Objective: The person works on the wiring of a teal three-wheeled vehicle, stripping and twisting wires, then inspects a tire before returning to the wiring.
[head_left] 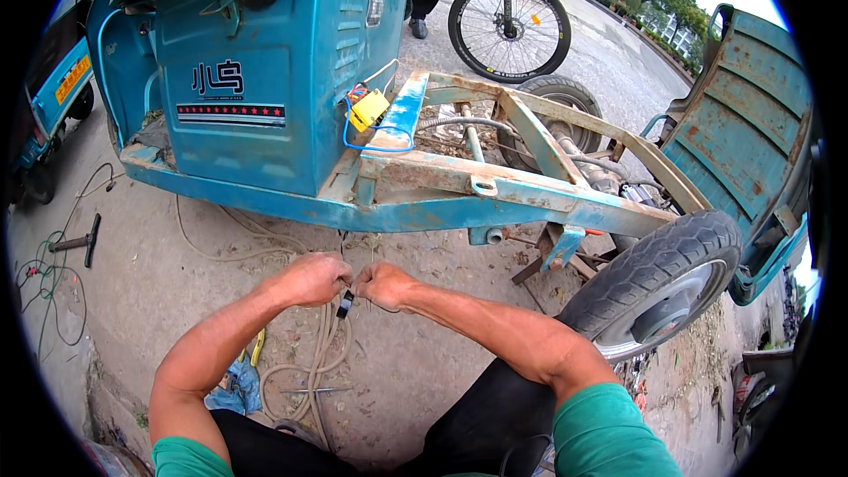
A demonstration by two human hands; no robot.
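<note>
Both hands pinched shut on a thin wire hanging from the blue cart frame's [459, 208] front edge, left hand [314, 278] and right hand [382, 284] meeting at a small black connector [345, 304], seemingly mid-splice; next move needs fine fingertip control.

Near the bottom centre, the left hand [311, 278] and right hand [382, 284] meet, pinching a small black connector [345, 304] on a thin wire between them. Beyond them stands a rusted blue metal tricycle frame [495, 199]. A black rubber wheel [658, 287] sits right; a coiled beige hose [309, 362] lies below the hands; a black hammer [79, 241] lies far left.
</note>
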